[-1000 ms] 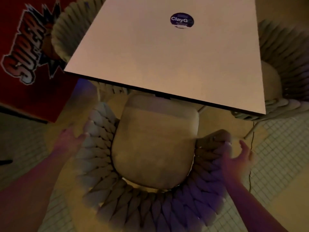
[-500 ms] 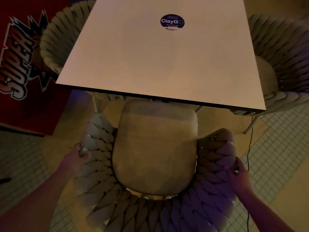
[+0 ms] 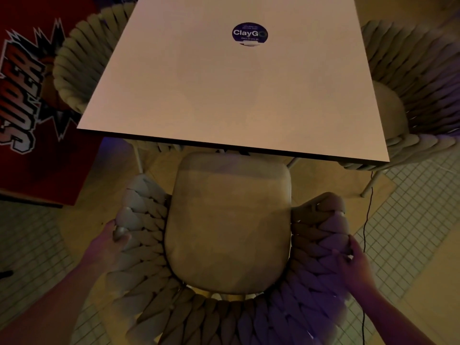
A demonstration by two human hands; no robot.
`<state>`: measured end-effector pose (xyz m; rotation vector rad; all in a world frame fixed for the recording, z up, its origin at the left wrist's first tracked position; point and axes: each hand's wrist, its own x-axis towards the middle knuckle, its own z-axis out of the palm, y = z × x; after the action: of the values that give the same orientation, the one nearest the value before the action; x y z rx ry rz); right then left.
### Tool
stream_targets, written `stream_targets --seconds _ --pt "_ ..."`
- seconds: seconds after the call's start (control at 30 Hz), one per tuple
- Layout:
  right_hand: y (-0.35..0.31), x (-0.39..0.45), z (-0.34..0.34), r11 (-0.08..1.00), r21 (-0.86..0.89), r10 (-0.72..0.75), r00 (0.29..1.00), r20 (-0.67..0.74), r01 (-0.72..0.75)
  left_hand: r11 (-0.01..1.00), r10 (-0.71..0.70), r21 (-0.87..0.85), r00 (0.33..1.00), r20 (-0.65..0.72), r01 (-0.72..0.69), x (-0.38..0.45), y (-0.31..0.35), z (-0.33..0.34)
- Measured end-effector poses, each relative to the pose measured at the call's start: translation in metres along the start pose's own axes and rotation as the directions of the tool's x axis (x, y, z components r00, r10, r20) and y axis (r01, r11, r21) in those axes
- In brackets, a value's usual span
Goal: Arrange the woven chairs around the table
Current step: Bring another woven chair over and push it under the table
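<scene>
A woven chair (image 3: 316,245) with a thick braided back and a beige seat cushion (image 3: 229,225) stands right below me, facing the square pale table (image 3: 224,95). The cushion's front edge sits just under the table's near edge. My left hand (image 3: 109,242) grips the chair's left arm. My right hand (image 3: 353,265) grips the right arm. A second woven chair (image 3: 79,61) is tucked at the table's left side. A third woven chair (image 3: 418,78) stands at the right side.
A round purple sticker (image 3: 249,33) lies on the tabletop. A red panel with large lettering (image 3: 22,95) stands at the left. A thin black cable (image 3: 368,220) runs down the tiled floor at the right, close to my right hand.
Both hands went from reaching with open fingers to closing on the chair's arms. The chair's seat now lies a little farther from under the table's edge.
</scene>
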<state>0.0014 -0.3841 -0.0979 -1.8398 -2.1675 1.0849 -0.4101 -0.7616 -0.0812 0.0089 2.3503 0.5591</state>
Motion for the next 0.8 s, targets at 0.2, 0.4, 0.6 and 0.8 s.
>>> stream_targets --seconds 0.2,0.4,0.6,0.8 --pt "0.0010 0.0005 0.0003 1.000 0.016 -0.013 1.000 0.003 0.013 1.000 0.003 0.030 1.000 -0.015 -0.002 0.0013 -0.0012 -0.0003" --pt "0.0014 0.0013 -0.0005 1.000 0.015 -0.005 1.000 0.001 0.005 0.999 0.008 0.048 1.000 0.004 -0.008 0.0014 -0.0013 -0.0009" --pt "0.0002 0.0001 0.0002 1.000 0.011 0.025 1.000 -0.002 -0.024 1.000 0.001 0.009 1.000 0.009 -0.002 0.0010 -0.0028 -0.0010" --pt "-0.0036 -0.0012 0.0010 0.998 -0.005 0.067 0.998 0.003 -0.067 1.000 0.020 0.004 1.000 -0.014 -0.020 -0.0016 -0.0035 0.0015"
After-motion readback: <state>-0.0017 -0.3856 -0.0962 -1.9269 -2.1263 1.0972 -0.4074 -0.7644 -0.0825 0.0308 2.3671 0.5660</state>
